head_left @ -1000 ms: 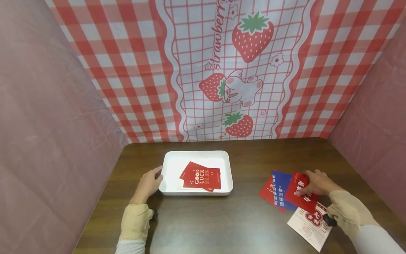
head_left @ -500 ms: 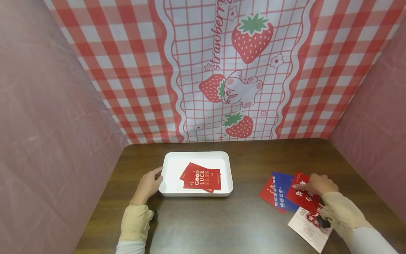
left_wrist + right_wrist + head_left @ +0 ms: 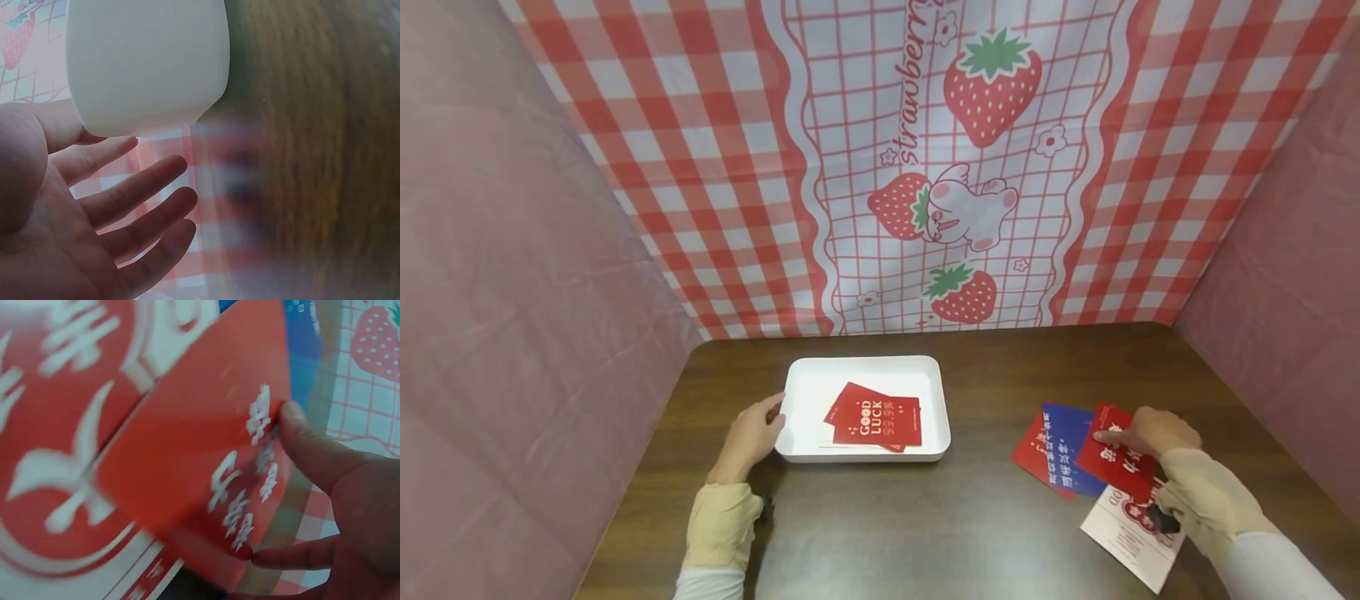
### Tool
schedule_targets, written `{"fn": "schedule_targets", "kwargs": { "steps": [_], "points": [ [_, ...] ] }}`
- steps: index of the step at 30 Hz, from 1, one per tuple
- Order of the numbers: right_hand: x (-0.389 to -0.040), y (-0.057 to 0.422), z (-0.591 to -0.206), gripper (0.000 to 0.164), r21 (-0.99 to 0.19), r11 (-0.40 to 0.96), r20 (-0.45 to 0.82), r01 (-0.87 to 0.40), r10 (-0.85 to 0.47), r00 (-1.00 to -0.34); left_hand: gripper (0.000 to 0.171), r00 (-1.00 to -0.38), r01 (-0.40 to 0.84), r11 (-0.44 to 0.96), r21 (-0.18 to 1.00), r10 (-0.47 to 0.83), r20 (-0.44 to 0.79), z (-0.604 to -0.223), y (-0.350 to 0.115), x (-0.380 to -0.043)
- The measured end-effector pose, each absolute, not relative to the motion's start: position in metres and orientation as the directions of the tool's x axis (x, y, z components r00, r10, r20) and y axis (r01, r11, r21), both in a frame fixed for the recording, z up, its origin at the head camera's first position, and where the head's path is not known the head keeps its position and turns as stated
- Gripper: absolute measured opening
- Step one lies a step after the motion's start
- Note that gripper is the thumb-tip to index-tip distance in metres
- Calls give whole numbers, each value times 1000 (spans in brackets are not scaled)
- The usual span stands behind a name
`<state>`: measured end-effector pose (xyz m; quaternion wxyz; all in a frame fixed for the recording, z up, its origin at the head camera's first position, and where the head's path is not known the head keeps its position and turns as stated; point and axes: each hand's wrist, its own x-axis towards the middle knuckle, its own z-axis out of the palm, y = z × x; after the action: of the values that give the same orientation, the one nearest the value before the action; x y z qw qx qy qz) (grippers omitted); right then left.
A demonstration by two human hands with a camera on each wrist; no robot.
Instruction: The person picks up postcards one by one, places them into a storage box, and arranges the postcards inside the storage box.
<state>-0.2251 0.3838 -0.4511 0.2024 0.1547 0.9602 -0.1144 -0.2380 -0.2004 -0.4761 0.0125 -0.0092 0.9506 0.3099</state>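
In the head view my left hand [image 3: 752, 442] is at the left end of a white tray [image 3: 794, 400]. The left wrist view shows its thumb and index finger at the tray wall [image 3: 150, 69], the other fingers spread out straight. Inside the tray lie overlapping red cards [image 3: 876, 421], the top one printed "GOOD LUCK 99.9%". Over on the right, my right hand [image 3: 1161, 433] pinches a red card [image 3: 1116, 471] with white characters. Its thumb [image 3: 306, 440] lies on the card's printed face, and a finger [image 3: 294, 555] touches farther along; the card bends slightly.
Partly under that card lies a blue card [image 3: 1067, 442], with another red card [image 3: 1033, 458] beneath it. A white card [image 3: 1131, 533] with a red emblem lies nearer the front right. A strawberry-patterned cloth [image 3: 955, 167] hangs behind the brown table [image 3: 865, 533].
My right hand has shifted slightly right, with its fingers drawn in and its thumb now across the red card's upper part. My left hand and the tray stay in place.
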Motion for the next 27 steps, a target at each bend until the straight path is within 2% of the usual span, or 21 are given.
{"fn": "schedule_targets", "kwargs": {
  "steps": [5, 9, 14, 21, 27],
  "points": [
    [-225, 380, -449, 99, -203, 926, -421, 317, 210, -882, 46, -999, -33, 809, 586, -18, -31, -479, -202, -238],
    [-221, 376, -452, 107, -149, 932, -414, 330, 244, -877, 46, -1000, -20, 815, 579, -9, -22, -480, -202, -236],
    [-219, 369, -457, 108, -91, 934, -398, 346, 284, -872, 47, -1000, -12, 816, 577, 1, -23, -481, -201, -237],
    [-227, 365, -454, 102, -150, 923, -396, 355, 272, -877, 46, -1000, -22, 810, 586, -12, -20, -479, -201, -237],
    [-225, 359, -451, 112, -161, 928, -420, 336, 243, -874, 46, -1000, -20, 812, 584, -13, -17, -477, -201, -237]
  ]
}}
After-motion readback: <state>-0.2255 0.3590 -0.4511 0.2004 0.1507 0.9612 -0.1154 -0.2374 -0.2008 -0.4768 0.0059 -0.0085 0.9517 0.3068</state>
